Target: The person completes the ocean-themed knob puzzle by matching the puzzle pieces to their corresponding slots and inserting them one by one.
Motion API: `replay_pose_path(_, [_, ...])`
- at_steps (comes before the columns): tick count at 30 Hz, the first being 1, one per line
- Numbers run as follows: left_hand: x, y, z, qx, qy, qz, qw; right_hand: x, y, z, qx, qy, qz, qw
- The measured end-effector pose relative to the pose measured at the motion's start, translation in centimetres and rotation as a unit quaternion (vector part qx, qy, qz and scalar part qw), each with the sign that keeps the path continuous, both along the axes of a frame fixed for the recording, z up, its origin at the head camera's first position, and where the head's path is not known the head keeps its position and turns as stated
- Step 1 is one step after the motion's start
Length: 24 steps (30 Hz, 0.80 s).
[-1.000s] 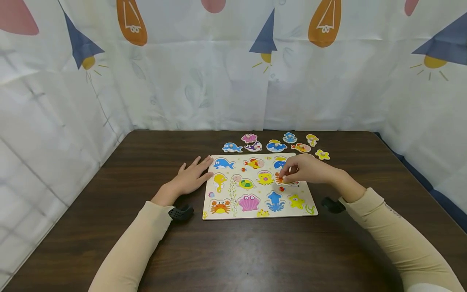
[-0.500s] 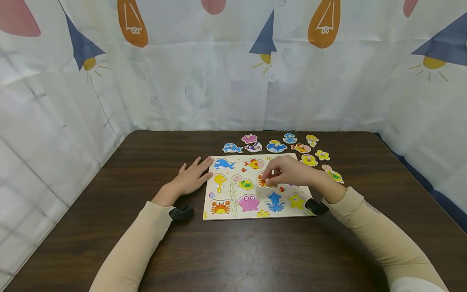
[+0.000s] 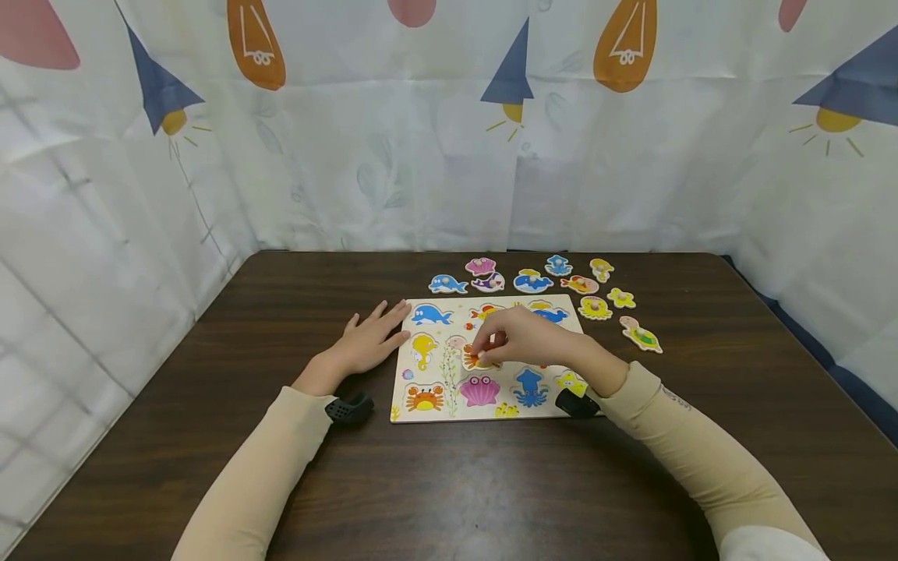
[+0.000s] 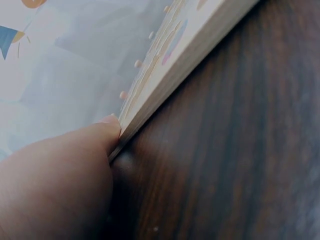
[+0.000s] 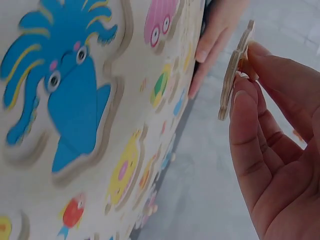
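My right hand pinches the small knob of an orange crab puzzle piece between thumb and fingers. In the right wrist view, the piece stands edge-on, lifted off the puzzle board. Beneath that hand lies the pale wooden puzzle board, with pictures of sea animals in its recesses. A printed crab shows at its lower left. My left hand has its fingers spread at the board's upper left edge. The left wrist view shows its thumb touching the board's side.
Knobbed pieces lie behind the board, among them a blue dolphin, a pink shell and a blue whale. To the right are a yellow octopus and a turtle. A patterned curtain hangs behind the dark table.
My right hand has carried the crab piece leftward across the board, from its right side to the middle. The turtle and octopus pieces came into view behind it. My left hand stays put.
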State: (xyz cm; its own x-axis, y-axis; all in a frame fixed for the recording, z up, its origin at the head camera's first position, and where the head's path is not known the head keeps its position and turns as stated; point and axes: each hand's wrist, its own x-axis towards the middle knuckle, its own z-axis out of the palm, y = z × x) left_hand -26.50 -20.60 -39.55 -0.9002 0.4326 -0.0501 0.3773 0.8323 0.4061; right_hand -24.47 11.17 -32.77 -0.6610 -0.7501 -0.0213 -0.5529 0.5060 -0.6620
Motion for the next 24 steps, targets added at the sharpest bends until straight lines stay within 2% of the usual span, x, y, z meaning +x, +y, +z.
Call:
replay_pose_path(7, [-0.1,0.1,0.1,-0.002,-0.004,-0.001,1.0,0.1,-2.0,-0.5,0.014,0.013,0.024,1.0])
replay_pose_path(16, [-0.1,-0.1,-0.2,-0.009,-0.007,0.008,0.9999,1.0,-5.3,-1.3,0.072,0.022,0.038,0.996])
replay_pose_path(24, [-0.3,0.0,-0.3,-0.006,0.001,0.003,1.0,1.8,-6.9,-1.7,0.082,0.047,0.045,0.995])
